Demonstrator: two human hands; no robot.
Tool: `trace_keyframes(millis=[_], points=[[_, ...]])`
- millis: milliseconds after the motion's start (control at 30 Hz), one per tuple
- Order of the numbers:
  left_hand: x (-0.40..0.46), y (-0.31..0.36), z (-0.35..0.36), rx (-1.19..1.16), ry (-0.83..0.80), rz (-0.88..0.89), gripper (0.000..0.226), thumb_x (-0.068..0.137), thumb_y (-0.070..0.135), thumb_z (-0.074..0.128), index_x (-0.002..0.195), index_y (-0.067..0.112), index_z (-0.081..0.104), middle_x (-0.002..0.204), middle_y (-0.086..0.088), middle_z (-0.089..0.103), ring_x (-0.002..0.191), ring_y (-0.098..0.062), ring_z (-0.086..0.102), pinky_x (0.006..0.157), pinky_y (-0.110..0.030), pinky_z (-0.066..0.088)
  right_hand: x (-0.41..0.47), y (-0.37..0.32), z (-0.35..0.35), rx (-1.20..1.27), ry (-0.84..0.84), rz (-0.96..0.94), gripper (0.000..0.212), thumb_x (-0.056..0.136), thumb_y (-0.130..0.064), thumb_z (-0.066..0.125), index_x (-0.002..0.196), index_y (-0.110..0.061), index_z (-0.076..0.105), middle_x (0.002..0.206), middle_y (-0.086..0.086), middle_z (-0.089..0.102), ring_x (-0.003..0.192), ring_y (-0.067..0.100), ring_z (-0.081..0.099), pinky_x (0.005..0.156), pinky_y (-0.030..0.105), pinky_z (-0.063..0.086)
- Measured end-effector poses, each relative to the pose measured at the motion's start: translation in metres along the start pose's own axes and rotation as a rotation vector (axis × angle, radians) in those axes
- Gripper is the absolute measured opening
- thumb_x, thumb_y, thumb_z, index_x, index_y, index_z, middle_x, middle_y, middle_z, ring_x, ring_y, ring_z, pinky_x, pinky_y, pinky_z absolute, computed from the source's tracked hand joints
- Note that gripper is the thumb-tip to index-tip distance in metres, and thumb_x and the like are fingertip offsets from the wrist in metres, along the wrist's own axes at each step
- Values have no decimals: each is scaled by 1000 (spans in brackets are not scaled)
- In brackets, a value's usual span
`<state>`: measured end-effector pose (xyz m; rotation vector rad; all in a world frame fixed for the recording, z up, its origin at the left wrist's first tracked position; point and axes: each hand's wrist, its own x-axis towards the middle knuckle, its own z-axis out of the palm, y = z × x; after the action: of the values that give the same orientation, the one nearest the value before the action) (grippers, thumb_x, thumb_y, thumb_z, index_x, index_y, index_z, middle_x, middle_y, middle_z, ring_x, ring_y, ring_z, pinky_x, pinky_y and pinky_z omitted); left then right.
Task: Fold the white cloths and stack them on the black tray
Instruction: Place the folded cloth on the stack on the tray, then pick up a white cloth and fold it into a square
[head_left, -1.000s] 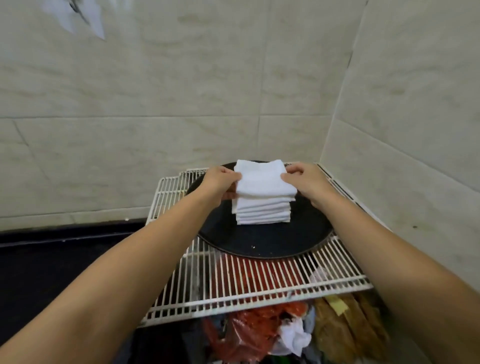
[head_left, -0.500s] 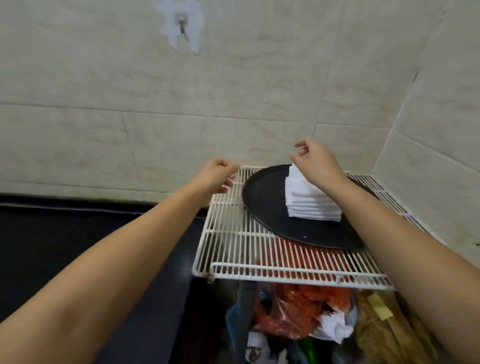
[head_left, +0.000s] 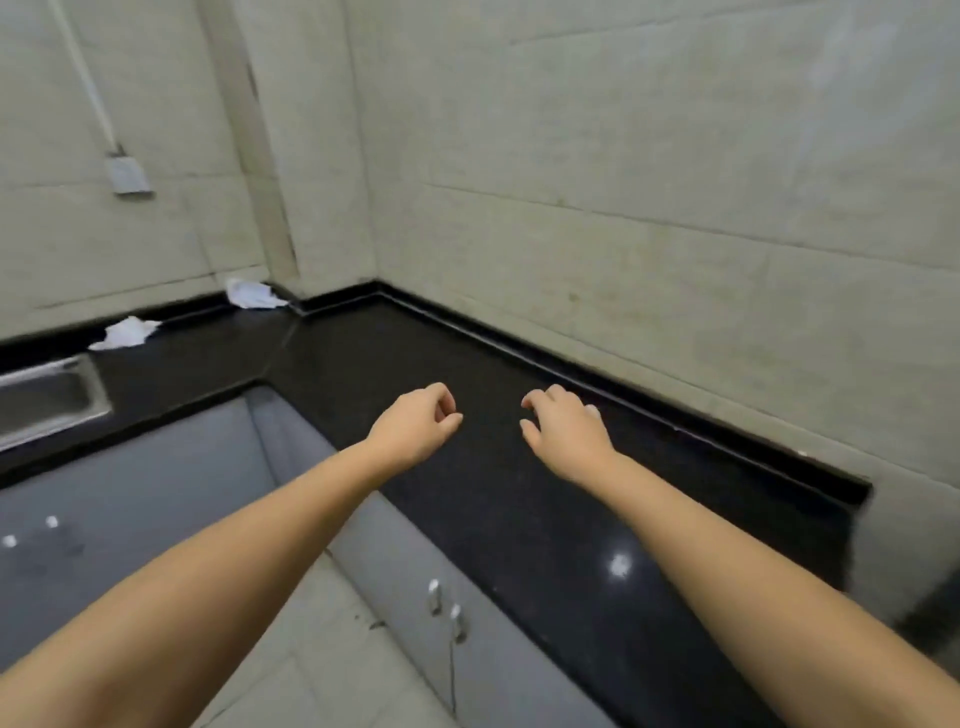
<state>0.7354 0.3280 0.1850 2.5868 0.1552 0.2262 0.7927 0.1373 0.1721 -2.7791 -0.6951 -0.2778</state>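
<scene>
Two crumpled white cloths (head_left: 127, 332) lie shapeless on the black counter (head_left: 467, 499), no clear axis. Left hand (head_left: 415, 426) and right hand (head_left: 563, 434) hover loosely curled, holding nothing; tray and stack have left view

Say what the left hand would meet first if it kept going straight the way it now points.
Probably nothing close: the left hand hovers over bare black countertop, holding nothing. Straight on lies the wall corner; the two crumpled white cloths sit further left. Depth is unclear.

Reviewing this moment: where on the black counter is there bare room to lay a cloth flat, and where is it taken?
The counter is bare under and ahead of the left hand and right hand, to the wall upstand. Taken: one crumpled white cloth in the far corner, another cloth behind the sink.
</scene>
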Motion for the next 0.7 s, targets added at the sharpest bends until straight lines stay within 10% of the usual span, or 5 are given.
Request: trace_keyframes(millis=[700], points=[[134, -412, -132, -116, 198, -669, 17, 91, 24, 55, 98, 10, 60, 89, -4, 60, 84, -21, 57, 71, -25, 40, 352, -304, 240, 37, -493, -459, 32, 97, -29, 41, 123, -17, 53, 123, 6, 53, 109, 25, 56, 93, 40, 44]])
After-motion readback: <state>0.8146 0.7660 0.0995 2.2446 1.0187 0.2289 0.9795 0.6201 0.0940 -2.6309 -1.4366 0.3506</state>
